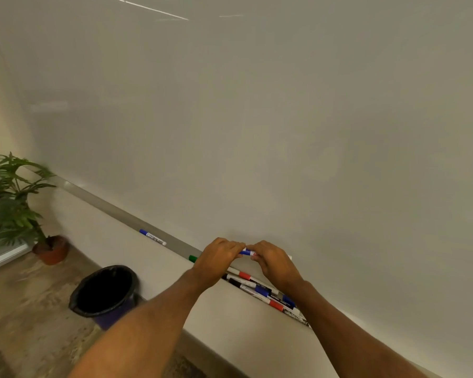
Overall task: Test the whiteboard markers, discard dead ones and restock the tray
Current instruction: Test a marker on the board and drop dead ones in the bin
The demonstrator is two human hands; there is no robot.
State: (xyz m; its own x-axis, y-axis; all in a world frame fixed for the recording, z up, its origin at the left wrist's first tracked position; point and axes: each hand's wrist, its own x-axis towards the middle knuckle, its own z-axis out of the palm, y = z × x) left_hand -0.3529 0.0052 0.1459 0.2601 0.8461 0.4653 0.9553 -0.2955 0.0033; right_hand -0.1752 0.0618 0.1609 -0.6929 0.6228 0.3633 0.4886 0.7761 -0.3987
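Where the two hands meet just above the tray [126, 218], a blue marker [246, 252] is held between them, clear of the tray. The left hand [219, 257] pinches its blue end with curled fingers; the right hand [270, 264] pinches the white end in the same way. The marker's long axis runs from hand to hand, near level and roughly along the tray, blue end to the left. Only a short middle stretch shows, so which end carries the tip cannot be told.

On the tray, beneath and to the right of the hands, lies a pile of markers [260, 289] in red, blue and black, all lengthwise along it. A green marker [193, 258] shows just left of the left hand. Further left along the tray a lone blue marker [152, 237] lies lengthwise, cap to the left. The whiteboard [257, 118] rises behind the tray. Below the tray, on the floor, stands a bin [104, 291] with a black liner; beyond the tray's left end is a potted plant [9, 203].
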